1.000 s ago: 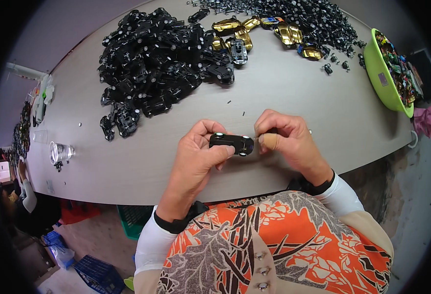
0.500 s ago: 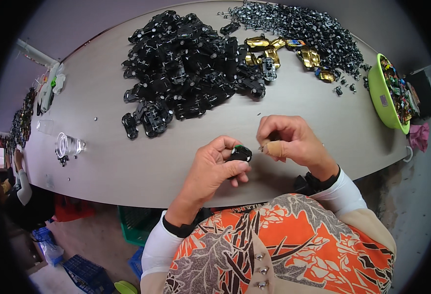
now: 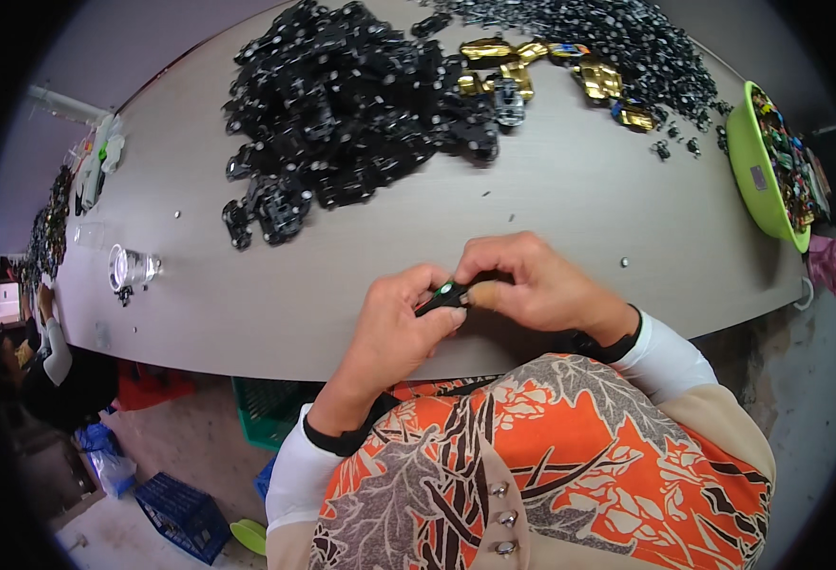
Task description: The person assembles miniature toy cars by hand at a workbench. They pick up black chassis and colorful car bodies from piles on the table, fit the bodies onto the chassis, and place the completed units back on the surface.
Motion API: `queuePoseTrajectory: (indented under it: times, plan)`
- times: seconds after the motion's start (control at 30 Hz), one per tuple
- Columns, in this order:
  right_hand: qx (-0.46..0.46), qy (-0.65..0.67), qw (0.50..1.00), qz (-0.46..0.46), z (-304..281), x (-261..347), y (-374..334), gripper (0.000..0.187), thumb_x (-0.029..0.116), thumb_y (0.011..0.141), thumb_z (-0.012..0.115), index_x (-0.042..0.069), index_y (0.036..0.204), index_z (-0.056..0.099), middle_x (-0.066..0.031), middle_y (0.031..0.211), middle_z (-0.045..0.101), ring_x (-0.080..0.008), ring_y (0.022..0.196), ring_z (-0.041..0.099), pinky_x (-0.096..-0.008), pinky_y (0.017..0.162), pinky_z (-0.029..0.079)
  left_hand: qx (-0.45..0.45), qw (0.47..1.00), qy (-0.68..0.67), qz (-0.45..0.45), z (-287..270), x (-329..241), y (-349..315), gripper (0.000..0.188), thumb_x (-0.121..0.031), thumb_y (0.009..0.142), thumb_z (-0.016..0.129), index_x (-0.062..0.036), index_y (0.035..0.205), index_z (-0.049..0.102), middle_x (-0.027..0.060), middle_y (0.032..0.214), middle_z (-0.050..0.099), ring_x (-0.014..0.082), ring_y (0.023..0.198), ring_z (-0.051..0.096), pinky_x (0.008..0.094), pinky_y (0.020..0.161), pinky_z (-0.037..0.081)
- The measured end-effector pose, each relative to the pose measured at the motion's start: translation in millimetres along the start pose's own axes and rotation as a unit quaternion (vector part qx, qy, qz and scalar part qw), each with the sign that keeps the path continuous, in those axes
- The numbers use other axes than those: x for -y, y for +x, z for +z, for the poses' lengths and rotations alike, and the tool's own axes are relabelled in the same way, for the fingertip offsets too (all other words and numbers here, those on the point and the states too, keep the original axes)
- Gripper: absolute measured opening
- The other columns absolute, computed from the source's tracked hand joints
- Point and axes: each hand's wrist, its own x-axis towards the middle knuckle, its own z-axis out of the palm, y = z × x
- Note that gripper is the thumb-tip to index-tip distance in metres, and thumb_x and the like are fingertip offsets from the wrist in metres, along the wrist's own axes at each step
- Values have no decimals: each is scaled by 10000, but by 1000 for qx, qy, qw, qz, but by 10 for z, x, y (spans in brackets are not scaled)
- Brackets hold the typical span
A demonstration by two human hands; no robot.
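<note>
My left hand [image 3: 394,318] grips a small black toy car base [image 3: 442,302] with a bit of green on it, thumb below and fingers above. Up against the car's right end is my right hand [image 3: 537,285], thumb and forefinger pinched together, with a tan wrap on the thumb. A tiny greyish piece shows at that pinch; its kind is hidden by the fingers. Both hands are above the table's near edge. Beyond them lies a large heap of black toy car bases [image 3: 342,104].
Gold toy car bodies [image 3: 598,81] lie right of the heap, before a spread of small wheel parts [image 3: 617,47]. A green basin [image 3: 755,176] of colourful pieces stands at right. A clear cup [image 3: 133,269] is at left; another person [image 3: 61,366] sits beyond it.
My right hand has moved left to meet the toy car, bringing its pinched fingers against the car's end. The view has shifted slightly. My left hand keeps its hold.
</note>
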Motion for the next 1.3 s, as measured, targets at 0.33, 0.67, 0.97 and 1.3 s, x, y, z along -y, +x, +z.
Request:
queuePoseTrajectory:
  times: [0.33,0.67,0.97,1.3]
  plan:
    - [20,-127,985,-112,-428,95,-169,193,-2,730,541,22,919,572,-145,801,581,-306,706,577,-354,624,465,-23,998,17,-64,-66,-20,-490,199,24,730,642,40,923,595,45,727,597,105,625,582,220,563,470]
    - [-343,-597,725,-25,-2249,-385,-286,94,-47,660,543,37,702,544,-102,733,556,-316,741,569,-413,638,446,-314,925,116,-181,-965,1493,-1758,425,46,698,689,111,1096,555,106,851,639,157,765,618,258,684,513]
    - [-204,102,973,47,-1608,-170,-148,117,-35,731,616,49,765,541,-10,645,577,-79,483,542,-205,447,434,-216,890,355,187,-126,-443,-357,191,22,731,652,31,922,651,124,792,659,196,719,623,284,676,477]
    - [-195,-307,931,41,-1246,-174,-410,94,56,741,615,-7,785,561,-163,634,573,-313,542,561,-394,523,419,-140,656,628,396,75,-619,1350,272,17,609,708,-58,868,673,69,918,593,244,859,541,340,733,457]
